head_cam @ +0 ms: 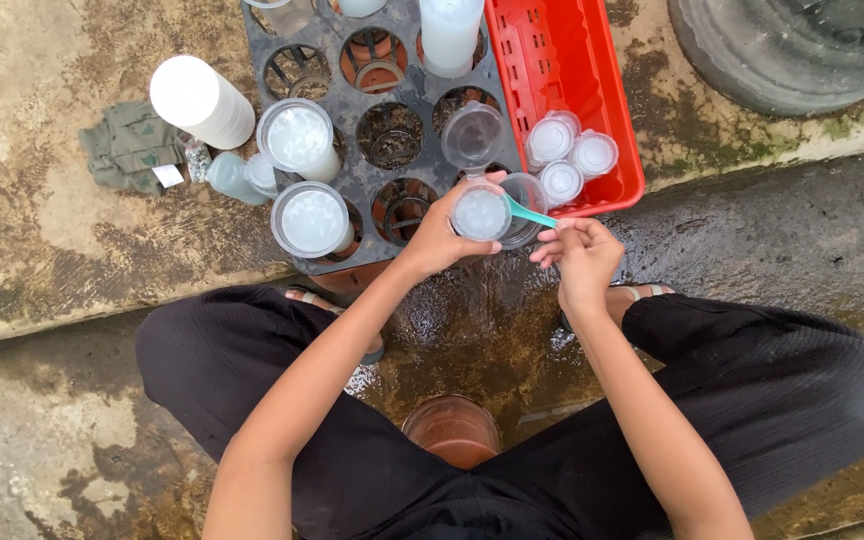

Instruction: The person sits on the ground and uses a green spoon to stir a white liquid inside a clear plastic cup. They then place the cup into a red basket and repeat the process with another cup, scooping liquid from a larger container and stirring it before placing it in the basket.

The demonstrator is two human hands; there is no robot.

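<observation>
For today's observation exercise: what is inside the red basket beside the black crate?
The red basket holds three small clear lidded cups with whitish contents, clustered at its near end. The rest shows bare slotted floor; its far end is out of frame.

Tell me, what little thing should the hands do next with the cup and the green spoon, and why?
Probably tip the green spoon into the small cup. The left hand holds that cup level over the black crate, the right hand pinches the spoon's handle, and its bowl end sits right at the cup's rim, beside another clear cup. What is on the spoon cannot be seen.
</observation>
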